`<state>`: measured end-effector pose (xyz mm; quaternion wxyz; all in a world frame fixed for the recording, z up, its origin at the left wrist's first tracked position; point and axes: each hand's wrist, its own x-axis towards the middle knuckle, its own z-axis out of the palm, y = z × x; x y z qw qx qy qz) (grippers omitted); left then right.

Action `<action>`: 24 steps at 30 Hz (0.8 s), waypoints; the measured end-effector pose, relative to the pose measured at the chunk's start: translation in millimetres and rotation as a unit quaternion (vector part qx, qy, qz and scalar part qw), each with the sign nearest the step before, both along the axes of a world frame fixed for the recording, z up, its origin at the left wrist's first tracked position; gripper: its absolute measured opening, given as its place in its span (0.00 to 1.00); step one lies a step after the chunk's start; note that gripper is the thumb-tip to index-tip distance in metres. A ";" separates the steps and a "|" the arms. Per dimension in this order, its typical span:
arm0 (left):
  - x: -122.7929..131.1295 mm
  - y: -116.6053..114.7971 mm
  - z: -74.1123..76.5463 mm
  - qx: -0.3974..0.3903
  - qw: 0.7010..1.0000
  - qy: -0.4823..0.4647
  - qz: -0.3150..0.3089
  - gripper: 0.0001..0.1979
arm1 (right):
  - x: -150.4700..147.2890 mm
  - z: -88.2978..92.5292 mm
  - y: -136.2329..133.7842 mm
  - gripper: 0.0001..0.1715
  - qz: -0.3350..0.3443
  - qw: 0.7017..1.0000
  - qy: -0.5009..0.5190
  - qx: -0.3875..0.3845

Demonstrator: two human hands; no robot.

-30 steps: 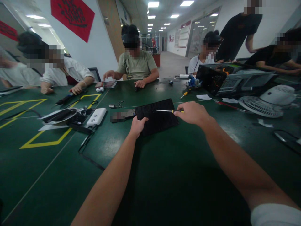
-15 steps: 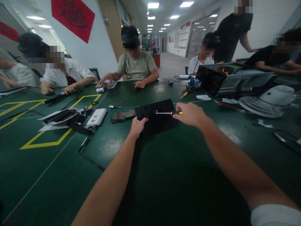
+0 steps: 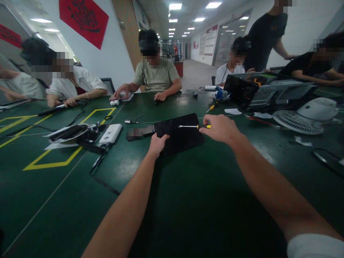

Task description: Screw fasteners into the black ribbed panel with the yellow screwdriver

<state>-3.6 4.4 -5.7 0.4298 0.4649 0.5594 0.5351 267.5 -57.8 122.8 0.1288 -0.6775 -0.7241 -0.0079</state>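
A flat black panel (image 3: pixel 182 138) lies on the green table (image 3: pixel 188 200) in front of me. My left hand (image 3: pixel 157 143) presses on its near left corner, fingers curled over the edge. My right hand (image 3: pixel 220 129) is closed on a small screwdriver (image 3: pixel 193 126) with a yellow and black handle. Its thin metal shaft points left and its tip rests over the panel's upper middle.
A white power bank (image 3: pixel 110 133) and a pile of black parts (image 3: pixel 72 133) lie to the left inside yellow floor-style markings. A white fan (image 3: pixel 306 116) and an opened laptop chassis (image 3: pixel 258 93) stand at the right. Several people sit around the table's far side.
The screwdriver dipped slightly and came back up over the panel; my right hand shifted a little with it. My left hand has stayed put.
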 end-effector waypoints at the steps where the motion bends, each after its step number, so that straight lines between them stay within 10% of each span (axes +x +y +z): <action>1: 0.0 -0.3 0.4 -0.002 1.000 0.001 0.000 0.16 | -0.5 -0.6 0.2 0.14 0.000 1.000 0.001 0.000; 24: 0.7 -1.2 0.7 0.004 1.000 -0.002 -0.002 0.16 | -2.7 -3.8 0.5 0.20 -0.003 1.000 -0.005 0.005</action>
